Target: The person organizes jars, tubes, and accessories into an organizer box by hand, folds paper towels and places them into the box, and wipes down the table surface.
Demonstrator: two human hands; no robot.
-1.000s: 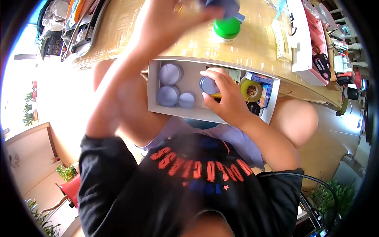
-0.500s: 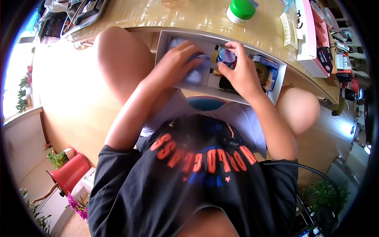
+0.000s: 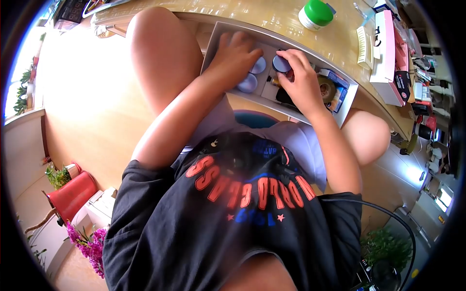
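Note:
A long white open box lies between the knees, below the table's edge. Over its left end is my left hand, its fingers spread, bent down and slightly blurred. Beside its thumb sit two round pale-blue lidded jars: one jar nearer the middle, another jar toward the near wall. What lies beneath that palm is hidden. My right hand pinches a small jar with a blue lid between thumb and fingers above the box's middle. Right of it are a roll of brown tape and a blue packet.
On the glossy wooden table stands a white tub with a green lid. A pink box and a cream-coloured strip are at the table's right. A red chair and pink flowers show at lower left.
My left hand has moved toward the box's far left corner, uncovering two round lids. My right hand still holds its jar in nearly the same place. The view has shifted slightly.

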